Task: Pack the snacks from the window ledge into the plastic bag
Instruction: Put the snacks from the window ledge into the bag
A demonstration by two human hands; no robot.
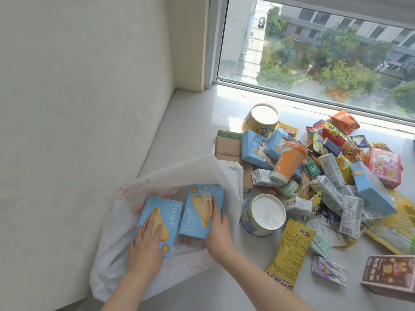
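A white plastic bag (170,176) lies open on the window ledge (184,131), at about 7 o'clock. Two blue cookie boxes sit side by side in its mouth. The left hand (146,248) lies flat on the left box (157,223), fingers straight. The right hand (219,234) holds the right box (202,209) by its near right edge, fingers bent around it. The pile of snacks (325,176) sits at 3 o'clock, just beside the bag, with a white-topped tub (262,215) nearest the right hand.
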